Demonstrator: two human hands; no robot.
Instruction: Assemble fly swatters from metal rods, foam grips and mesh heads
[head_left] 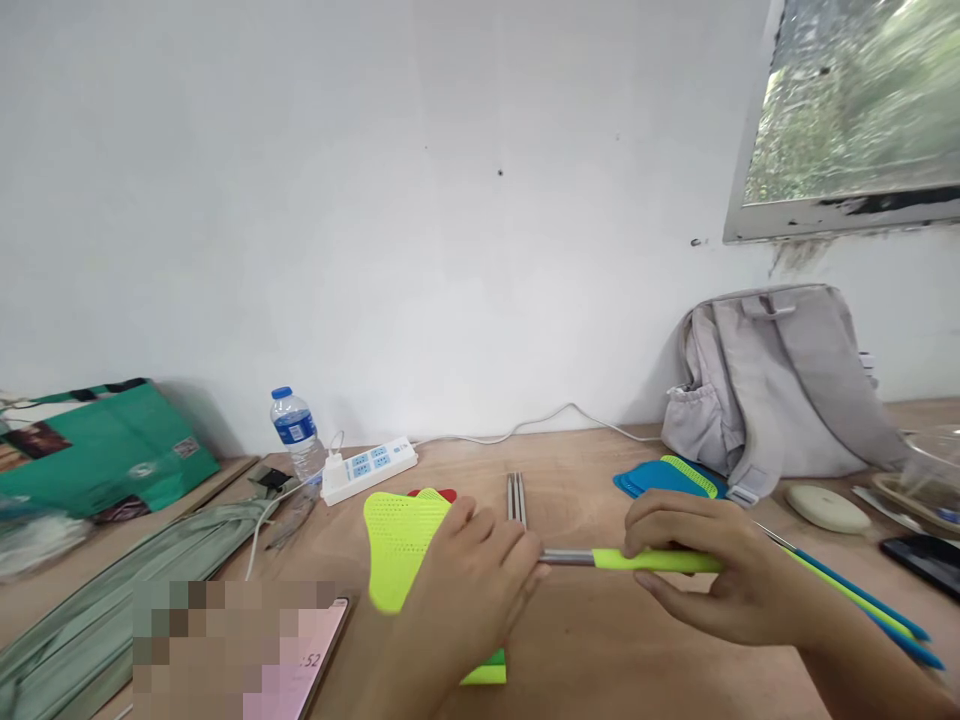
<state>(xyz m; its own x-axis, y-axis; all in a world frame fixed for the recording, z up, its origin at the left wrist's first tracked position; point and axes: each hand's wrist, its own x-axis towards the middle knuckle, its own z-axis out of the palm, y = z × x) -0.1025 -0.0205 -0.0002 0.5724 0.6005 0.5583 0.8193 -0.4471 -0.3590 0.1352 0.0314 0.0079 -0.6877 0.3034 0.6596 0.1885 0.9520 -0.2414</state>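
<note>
A yellow-green fly swatter is held crosswise above the table by both hands. Its perforated head (397, 545) lies to the left, and its silver shaft (568, 557) runs into a yellow-green handle (660, 562) on the right. My left hand (480, 570) is closed round the swatter where shaft and head meet, hiding that part. Around the handle, the fingers and thumb of my right hand (705, 570) are curled. Beneath my left hand, metal rods (516, 497) lie on the table, with green and yellow handle ends (487, 672) nearer me. Something red (448, 494) peeks out behind the swatter head.
Blue and green swatter heads (651, 480) and handles (862, 595) lie at right, near a grey backpack (795, 380). A white power strip (371, 468), a water bottle (295, 430), a green bag (112, 450) and a phone (307, 660) occupy the left of the wooden table (600, 670).
</note>
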